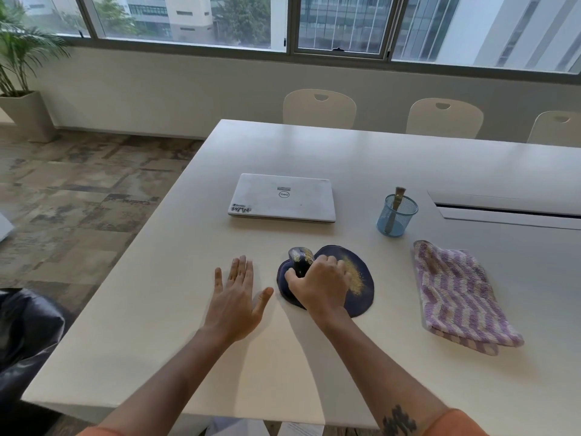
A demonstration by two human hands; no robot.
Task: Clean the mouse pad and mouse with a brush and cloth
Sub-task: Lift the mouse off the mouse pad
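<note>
right hand [319, 283] gripping dusty mouse [301, 261] on mouse pad [361, 289], frame centre | left hand [236, 294] lying flat, fingers spread, on counter [314, 152] | brush [396, 205] standing in cup [396, 215], cloth [457, 292] right

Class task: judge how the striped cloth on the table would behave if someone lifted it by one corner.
The striped cloth would probably droop, not stay stiff: it lies folded, with soft, rumpled edges. Its layers would likely fall open, since nothing visibly holds them. It looks light for its size, being thin woven fabric, and unlikely to slide far on the table.
</note>
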